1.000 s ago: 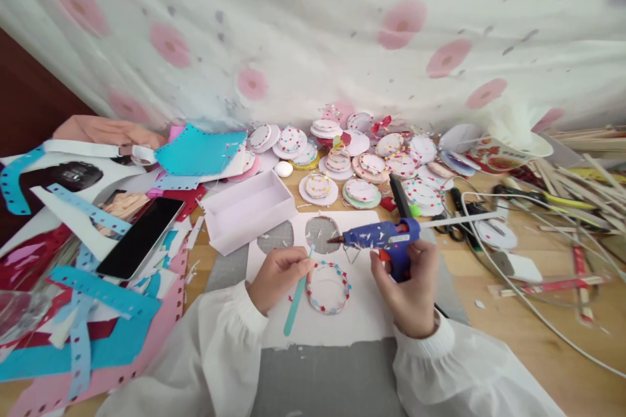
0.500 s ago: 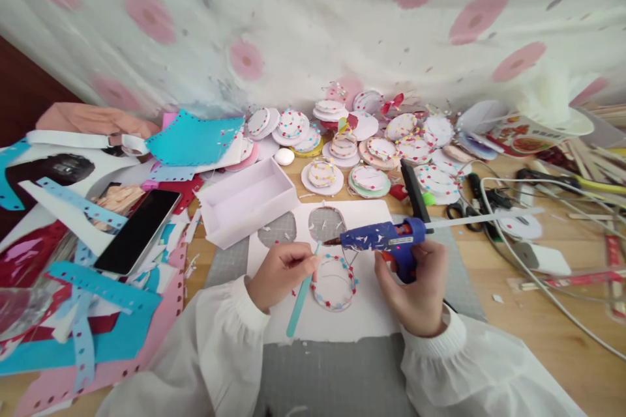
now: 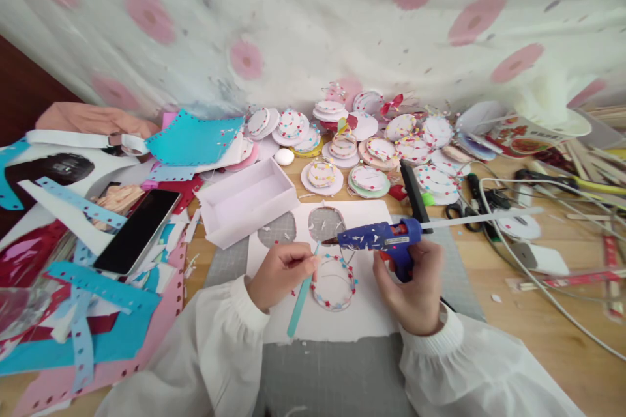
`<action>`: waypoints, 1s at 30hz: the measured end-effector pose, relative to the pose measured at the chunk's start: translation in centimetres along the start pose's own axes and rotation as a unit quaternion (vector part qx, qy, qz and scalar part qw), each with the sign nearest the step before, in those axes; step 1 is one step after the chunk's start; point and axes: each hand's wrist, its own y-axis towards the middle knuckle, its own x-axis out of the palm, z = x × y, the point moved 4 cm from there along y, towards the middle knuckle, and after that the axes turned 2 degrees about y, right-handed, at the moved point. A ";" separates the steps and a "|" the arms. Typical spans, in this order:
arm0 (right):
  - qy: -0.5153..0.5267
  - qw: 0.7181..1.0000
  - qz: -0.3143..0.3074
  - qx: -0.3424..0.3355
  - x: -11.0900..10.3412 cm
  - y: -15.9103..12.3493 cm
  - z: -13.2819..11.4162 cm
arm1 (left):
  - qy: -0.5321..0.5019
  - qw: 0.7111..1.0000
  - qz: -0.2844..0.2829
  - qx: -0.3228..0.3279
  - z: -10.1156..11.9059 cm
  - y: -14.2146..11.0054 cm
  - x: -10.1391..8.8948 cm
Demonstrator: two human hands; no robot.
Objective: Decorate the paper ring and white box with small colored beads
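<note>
My right hand (image 3: 415, 293) is wrapped around the grip of a blue hot glue gun (image 3: 366, 236), a long pale glue stick (image 3: 469, 218) poking out of its back. My left hand (image 3: 286, 273) is closed in a pinch on a narrow turquoise stick (image 3: 299, 306), which slants down toward me. Close to the stick's upper end is the gun's nozzle; whether they touch I cannot tell. Just right of my left fingers, a ring trimmed with red and blue beads (image 3: 334, 309) lies on a white sheet (image 3: 376, 313) with round holes cut in it.
Beneath the sheet is a grey cutting mat (image 3: 323, 371). A white open box (image 3: 244, 199) stands behind my left hand. Several beaded paper discs (image 3: 321, 177) line the back. Paper scraps and a phone (image 3: 138, 231) crowd the left; a white cable (image 3: 533, 267) and scissors (image 3: 462, 210) lie right.
The glue gun and my right hand have shifted very slightly left, bringing the nozzle a touch nearer the turquoise stick's tip. My left hand stays in place.
</note>
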 end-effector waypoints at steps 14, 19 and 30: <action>0.001 1.000 -0.002 -0.018 0.1 -0.1 0.0 | 0.012 1.000 0.001 -0.005 0.0 0.0 0.0; -0.004 1.000 -0.005 -0.020 0.1 -0.1 0.0 | 0.008 1.000 -0.001 -0.002 0.1 0.0 -0.1; -0.072 0.997 0.007 -0.031 0.0 -0.3 -0.1 | 0.013 1.000 0.005 0.005 -0.3 0.0 0.0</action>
